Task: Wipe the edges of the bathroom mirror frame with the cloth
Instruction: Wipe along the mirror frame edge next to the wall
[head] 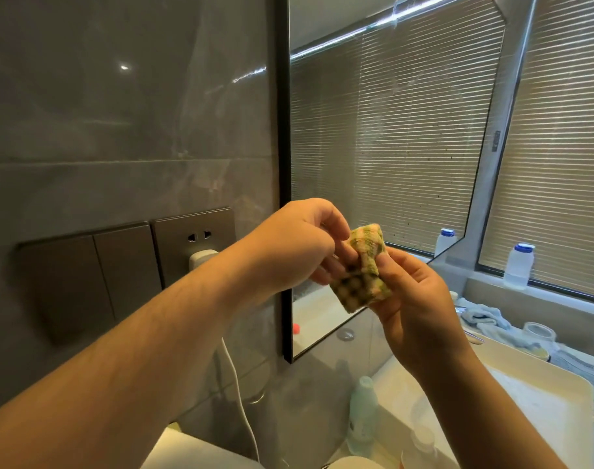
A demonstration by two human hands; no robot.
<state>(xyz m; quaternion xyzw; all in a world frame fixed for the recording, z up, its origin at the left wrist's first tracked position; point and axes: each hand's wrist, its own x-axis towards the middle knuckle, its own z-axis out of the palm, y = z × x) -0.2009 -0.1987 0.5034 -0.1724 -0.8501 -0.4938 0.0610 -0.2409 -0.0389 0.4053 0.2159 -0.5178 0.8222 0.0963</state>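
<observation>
A small folded cloth (361,269), checked in green, yellow and pink, is held between both hands in front of the mirror's lower left part. My left hand (299,245) pinches its left side with curled fingers. My right hand (414,299) grips its right side, thumb pressed on the front. The mirror (390,147) has a thin black frame (283,130); its left edge runs vertically just behind my left hand, and the bottom edge slants behind the cloth. The cloth does not touch the frame.
A grey tiled wall holds a switch plate (86,275) and a socket (194,238) with a white plug (201,260) and cable. Below are a pale green bottle (363,414), a white basin (542,401), a blue towel (485,319), and a blue-capped bottle (519,265) on the window ledge.
</observation>
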